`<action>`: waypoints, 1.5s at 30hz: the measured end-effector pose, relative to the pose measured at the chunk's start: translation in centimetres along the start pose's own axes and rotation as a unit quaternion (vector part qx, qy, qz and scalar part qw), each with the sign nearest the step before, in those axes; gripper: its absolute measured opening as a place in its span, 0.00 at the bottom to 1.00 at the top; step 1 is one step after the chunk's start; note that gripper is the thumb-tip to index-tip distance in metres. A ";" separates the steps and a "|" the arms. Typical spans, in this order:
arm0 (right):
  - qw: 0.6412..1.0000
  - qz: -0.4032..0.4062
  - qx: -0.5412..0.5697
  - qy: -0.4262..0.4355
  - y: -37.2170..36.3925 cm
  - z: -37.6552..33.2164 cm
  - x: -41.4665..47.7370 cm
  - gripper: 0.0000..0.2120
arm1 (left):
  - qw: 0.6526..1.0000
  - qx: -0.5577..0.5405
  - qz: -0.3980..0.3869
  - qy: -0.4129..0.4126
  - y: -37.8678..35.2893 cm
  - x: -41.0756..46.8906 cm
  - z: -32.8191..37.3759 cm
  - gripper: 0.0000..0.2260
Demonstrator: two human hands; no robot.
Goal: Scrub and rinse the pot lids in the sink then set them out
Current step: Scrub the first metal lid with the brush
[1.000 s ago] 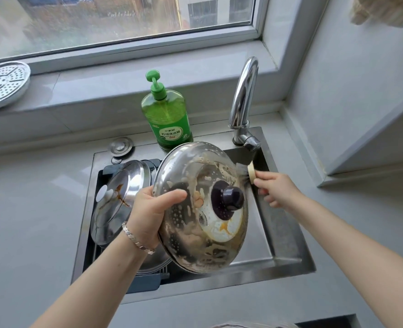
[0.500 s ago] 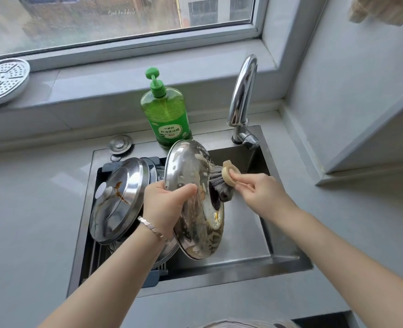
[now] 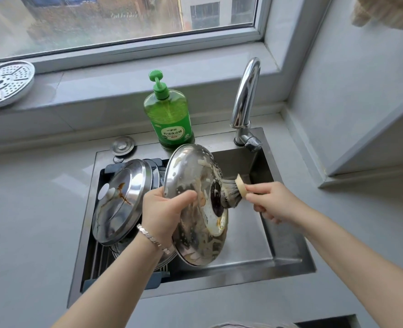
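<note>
Left fingers (image 3: 183, 196) clasp the lid (image 3: 191, 166); right fingers (image 3: 259, 191) pinch the brush (image 3: 231, 191), seemingly against its knob (image 3: 215, 200).

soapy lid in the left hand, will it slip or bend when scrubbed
Probably slippery: the steel lid is smeared with suds, and the left hand grips only its rim. Likely stiff, being formed metal. The brush pressing could twist it.

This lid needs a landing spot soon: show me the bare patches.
Bare: counter left of the sink, counter between sink and right wall, sink floor below the faucet. Crowded: sink's left half, leaning lid over a rack.
</note>
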State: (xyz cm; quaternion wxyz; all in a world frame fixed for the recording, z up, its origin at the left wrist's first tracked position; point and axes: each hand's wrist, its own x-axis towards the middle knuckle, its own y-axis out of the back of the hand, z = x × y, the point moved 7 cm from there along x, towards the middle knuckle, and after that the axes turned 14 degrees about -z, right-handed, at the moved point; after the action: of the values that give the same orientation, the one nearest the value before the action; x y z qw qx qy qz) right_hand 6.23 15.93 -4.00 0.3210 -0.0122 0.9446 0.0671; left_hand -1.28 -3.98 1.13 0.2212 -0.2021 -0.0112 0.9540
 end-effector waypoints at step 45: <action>0.939 0.304 0.146 -0.075 5.5 6.8 -6.3 0.10 | 0.927 -0.162 -0.130 0.311 -3.0 1.2 -10.3 0.11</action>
State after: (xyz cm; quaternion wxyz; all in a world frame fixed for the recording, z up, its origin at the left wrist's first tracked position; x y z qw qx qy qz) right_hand 15.04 22.15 -4.86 0.3537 0.3273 0.8759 0.0237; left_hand 2.95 -1.48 -8.46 0.2999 -0.5190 -0.1228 0.7910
